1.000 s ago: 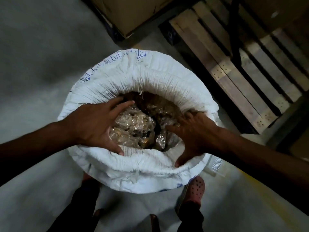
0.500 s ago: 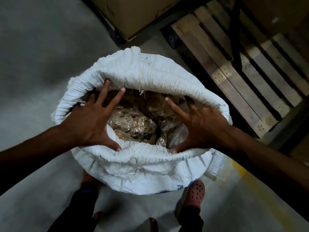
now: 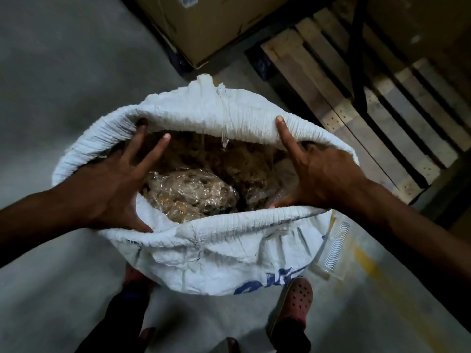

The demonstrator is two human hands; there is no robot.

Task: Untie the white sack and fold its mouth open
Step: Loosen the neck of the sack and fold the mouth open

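The white woven sack (image 3: 229, 250) stands upright on the floor between my feet, its mouth wide open and its rim rolled outward into a thick cuff. Inside lie clear plastic bags of brownish lumps (image 3: 188, 194). My left hand (image 3: 109, 189) is spread across the left of the mouth, thumb on the near rim, fingertips against the far rim. My right hand (image 3: 323, 179) mirrors it on the right, thumb on the near rim and index finger up on the far cuff. Neither hand closes around the fabric.
A cardboard box (image 3: 204, 24) sits just behind the sack. A wooden pallet (image 3: 369, 110) lies at the back right. A clear plastic piece (image 3: 334, 248) rests on the grey floor by the sack's right side, near a yellow floor line (image 3: 364, 261). My right clog (image 3: 293, 301) shows below.
Both hands spread their fingers and reached from the near side of the mouth to the far rim. The far rim has lifted and the mouth has widened.
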